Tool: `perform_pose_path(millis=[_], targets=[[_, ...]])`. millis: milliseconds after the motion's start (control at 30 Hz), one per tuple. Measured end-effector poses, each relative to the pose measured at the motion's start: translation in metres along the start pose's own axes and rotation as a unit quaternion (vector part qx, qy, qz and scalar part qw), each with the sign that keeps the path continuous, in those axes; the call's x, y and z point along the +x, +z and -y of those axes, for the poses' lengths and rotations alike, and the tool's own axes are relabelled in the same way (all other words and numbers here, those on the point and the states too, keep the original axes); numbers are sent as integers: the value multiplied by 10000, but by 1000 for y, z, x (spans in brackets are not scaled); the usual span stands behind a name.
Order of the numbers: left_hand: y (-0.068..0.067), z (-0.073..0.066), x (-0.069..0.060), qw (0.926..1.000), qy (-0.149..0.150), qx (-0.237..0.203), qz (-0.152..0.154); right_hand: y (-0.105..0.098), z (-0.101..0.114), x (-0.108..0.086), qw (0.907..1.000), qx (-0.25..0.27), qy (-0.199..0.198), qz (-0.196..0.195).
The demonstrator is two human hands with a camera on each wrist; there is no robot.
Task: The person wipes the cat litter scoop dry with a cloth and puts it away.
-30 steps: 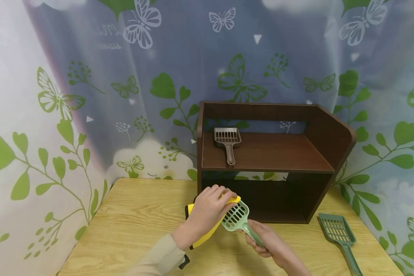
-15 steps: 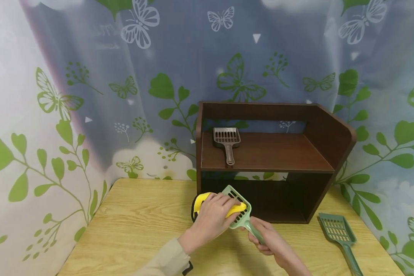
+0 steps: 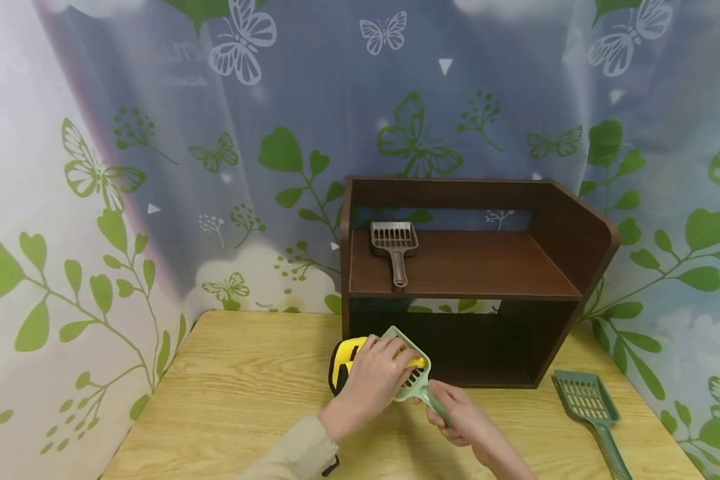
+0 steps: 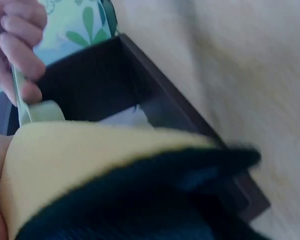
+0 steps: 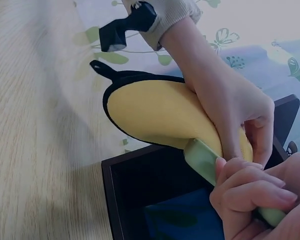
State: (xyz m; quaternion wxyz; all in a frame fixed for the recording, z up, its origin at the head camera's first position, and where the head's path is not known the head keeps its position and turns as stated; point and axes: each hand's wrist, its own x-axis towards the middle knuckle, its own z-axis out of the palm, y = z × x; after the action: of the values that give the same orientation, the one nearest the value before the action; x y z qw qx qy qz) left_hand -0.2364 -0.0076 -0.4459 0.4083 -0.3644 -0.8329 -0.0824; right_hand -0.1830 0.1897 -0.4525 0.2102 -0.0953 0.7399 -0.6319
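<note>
In the head view the left hand [image 3: 375,373] grips a yellow cloth with black edging [image 3: 343,355] and presses it on the slotted head of a light green scoop [image 3: 409,385]. The right hand [image 3: 463,420] holds that scoop by its handle, head pointing up and left. The right wrist view shows the cloth [image 5: 150,110] bulging beside the left hand [image 5: 235,110], with the right hand's fingers [image 5: 250,187] curled round the green handle. Up close in the left wrist view, the cloth [image 4: 80,155] hides most of the scoop.
A dark brown two-level shelf [image 3: 462,297] stands behind the hands, with a grey-brown scoop [image 3: 397,250] on its upper board. A dark green scoop [image 3: 594,407] lies on the wooden table [image 3: 234,373] at the right. A patterned curtain hangs behind.
Since a second ago the left hand has moved slightly right and down with the cloth, whose hanging part has swung up and back. The scoop's head has shifted slightly and shows more above the fingers.
</note>
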Motion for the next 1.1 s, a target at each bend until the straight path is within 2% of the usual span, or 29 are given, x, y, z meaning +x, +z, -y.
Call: perform_pose_path(millis=[200, 333, 500, 667, 767, 900, 1100], targets=[[-3, 16, 4, 9979, -305, 387, -418, -3, -1, -6, 9999, 34, 115, -6], [-7, 21, 7, 9972, -241, 580, -414, -6, -2, -9, 9998, -4, 185, -77], [-11, 20, 8, 9963, 1, 857, 3, -10, 0, -11, 9996, -55, 67, -277], [-18, 16, 2, 9894, 209, 1292, 623, -19, 4, -13, 9981, -138, -43, -606], [-23, 16, -1, 9873, 231, 1335, 834, -25, 3, -13, 9982, -192, -65, -564], [-32, 22, 0, 9915, 83, 1084, 721, -29, -1, -14, 9987, -221, -20, -459], [-44, 30, 13, 9969, -222, 734, 175, -27, -3, -17, 9990, -197, 179, -353]])
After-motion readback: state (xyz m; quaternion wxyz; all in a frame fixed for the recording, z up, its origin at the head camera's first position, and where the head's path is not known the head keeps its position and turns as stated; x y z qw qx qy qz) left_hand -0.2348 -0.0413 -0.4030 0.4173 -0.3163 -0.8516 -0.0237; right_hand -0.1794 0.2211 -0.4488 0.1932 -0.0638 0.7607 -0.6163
